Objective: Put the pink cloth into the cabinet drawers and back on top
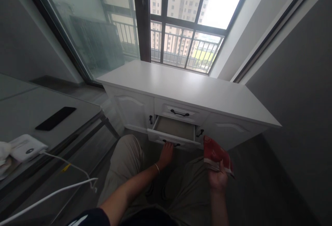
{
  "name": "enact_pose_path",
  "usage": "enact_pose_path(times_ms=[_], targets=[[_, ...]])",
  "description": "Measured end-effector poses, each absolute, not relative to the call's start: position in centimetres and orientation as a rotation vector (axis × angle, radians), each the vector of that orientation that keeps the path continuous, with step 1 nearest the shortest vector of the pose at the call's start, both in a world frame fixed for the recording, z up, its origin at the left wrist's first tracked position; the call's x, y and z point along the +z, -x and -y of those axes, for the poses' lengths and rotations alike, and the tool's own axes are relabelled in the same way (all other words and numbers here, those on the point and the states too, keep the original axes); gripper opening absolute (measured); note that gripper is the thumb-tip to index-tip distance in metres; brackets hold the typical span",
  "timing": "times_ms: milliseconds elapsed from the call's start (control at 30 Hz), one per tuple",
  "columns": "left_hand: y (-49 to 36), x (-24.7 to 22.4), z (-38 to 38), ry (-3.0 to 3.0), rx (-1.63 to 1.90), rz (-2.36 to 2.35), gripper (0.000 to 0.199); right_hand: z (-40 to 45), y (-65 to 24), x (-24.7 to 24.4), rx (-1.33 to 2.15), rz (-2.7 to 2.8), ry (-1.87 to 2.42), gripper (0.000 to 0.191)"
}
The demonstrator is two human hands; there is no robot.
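A white cabinet (181,84) stands before me with its lower middle drawer (175,129) pulled out. The drawer's inside shows a bare beige bottom. My left hand (166,152) is at the drawer's front, its fingers curled over the dark handle (176,145). A thin bracelet is on that wrist. To the right, my right hand (218,177) pinches a red cloth-like or packet-like item (215,152) with a pale lower edge, held up beside the drawer's right end. The upper drawer (178,111) is closed.
At the left, a table (85,110) carries a black phone-like slab (55,118) and a white device (28,149) with a cable. Another white cable (52,195) crosses the lower left. My knees flank the drawer. Behind the cabinet are glass doors; a grey wall is at right.
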State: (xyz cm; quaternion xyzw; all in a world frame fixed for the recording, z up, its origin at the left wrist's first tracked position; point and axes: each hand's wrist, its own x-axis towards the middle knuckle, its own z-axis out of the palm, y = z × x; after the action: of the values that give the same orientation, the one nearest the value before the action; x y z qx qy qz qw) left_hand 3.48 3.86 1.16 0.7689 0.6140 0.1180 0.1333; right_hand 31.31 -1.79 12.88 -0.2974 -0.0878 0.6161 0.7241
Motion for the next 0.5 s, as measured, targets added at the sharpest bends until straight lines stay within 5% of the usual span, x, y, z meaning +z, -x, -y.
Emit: enact_pose_path(times_ms=[500], targets=[[-1.5,2.1,3.6,-2.090,0.224,-1.646,0.062,-1.7,-27.0,11.2,1.418,0.249,0.772,0.020]])
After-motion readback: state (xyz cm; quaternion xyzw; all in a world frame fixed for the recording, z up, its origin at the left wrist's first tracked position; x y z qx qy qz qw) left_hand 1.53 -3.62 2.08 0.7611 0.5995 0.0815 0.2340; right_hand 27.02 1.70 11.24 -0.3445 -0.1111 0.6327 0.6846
